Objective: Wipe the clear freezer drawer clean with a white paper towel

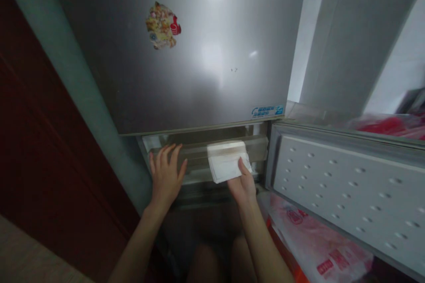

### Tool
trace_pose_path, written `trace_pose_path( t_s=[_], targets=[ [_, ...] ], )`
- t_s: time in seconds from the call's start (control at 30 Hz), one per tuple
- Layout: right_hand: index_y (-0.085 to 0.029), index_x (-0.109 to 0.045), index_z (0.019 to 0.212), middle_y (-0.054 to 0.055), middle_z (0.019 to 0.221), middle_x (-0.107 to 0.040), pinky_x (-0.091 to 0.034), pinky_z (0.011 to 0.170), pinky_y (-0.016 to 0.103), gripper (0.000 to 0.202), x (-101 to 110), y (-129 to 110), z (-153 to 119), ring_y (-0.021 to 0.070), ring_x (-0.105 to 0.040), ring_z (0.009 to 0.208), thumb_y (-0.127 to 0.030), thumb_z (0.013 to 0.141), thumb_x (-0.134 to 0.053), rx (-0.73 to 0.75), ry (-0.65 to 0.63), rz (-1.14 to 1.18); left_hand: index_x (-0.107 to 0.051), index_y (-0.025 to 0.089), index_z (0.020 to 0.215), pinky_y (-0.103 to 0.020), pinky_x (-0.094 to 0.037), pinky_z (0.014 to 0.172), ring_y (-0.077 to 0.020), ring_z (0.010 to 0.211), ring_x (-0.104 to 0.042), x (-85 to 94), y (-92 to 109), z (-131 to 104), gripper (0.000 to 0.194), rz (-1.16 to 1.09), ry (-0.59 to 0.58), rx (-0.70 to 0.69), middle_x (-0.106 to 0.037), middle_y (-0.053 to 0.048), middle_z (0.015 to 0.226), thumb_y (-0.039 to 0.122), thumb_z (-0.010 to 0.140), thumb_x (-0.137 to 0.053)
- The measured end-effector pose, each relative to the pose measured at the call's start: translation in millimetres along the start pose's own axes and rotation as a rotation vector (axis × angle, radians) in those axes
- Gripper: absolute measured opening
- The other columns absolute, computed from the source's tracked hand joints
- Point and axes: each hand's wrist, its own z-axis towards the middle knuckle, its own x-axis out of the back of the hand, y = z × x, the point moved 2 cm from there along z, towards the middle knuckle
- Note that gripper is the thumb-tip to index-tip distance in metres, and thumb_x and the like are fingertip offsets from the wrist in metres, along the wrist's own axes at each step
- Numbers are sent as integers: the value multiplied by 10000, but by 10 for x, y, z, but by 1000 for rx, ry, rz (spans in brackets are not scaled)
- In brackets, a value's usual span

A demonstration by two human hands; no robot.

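Note:
In the head view, my right hand [243, 183] holds a folded white cloth [227, 161], thumb on top and fingers beneath it. The cloth is in front of a translucent drawer front [259, 148] in the lower compartment of a refrigerator. My left hand [166, 170] is at the left part of that drawer front, its fingers spread over the upper edge and holding nothing. Above both hands is the closed upper refrigerator door [199, 75], silver, with a colourful sticker [162, 25].
The lower door [348, 185] stands open to the right, its dimpled inner side showing. Below it lies a plastic bag [318, 239] with red print. A dark red wooden panel [49, 141] is at the left. My knees show at the bottom.

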Motion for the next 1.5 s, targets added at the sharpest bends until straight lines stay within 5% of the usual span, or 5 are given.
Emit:
trace_pose_path(
  t_s=[0.73,1.03,1.33,1.5],
  targets=[
    [-175,-659,1148,84,1140,-720,-316,1162,480,280,167,24,40,190,-607,1197,-264,923,-519,108,-55,-69,-453,206,1419,-535,-227,1146,-256,1293,-471,91,-88,10,512,-85,-87,23,-574,-82,1360,124,926,-344],
    [-238,-649,1140,13,1110,-734,-398,1117,397,301,40,385,105,143,-653,1113,-237,839,-644,265,-31,-65,-539,152,1339,-508,-269,1130,-241,1268,-519,123,-160,42,527,-188,-82,80,-614,-95,1322,89,868,-311],
    [-195,-667,1024,42,1006,-757,-457,1052,419,282,-46,982,62,164,-707,968,-242,751,-725,157,-45,-76,-553,168,1319,-498,-235,1149,-236,1282,-504,120,-141,43,518,-177,-82,84,-609,-73,1336,107,862,-318],
    [-216,-656,1027,36,1023,-752,-459,1048,445,260,-115,1169,31,173,-685,1044,-291,782,-697,122,-96,-53,-536,177,1330,-488,-244,1147,-227,1277,-509,109,-142,33,519,-188,-71,100,-610,-85,1333,108,867,-313]
  ],
)
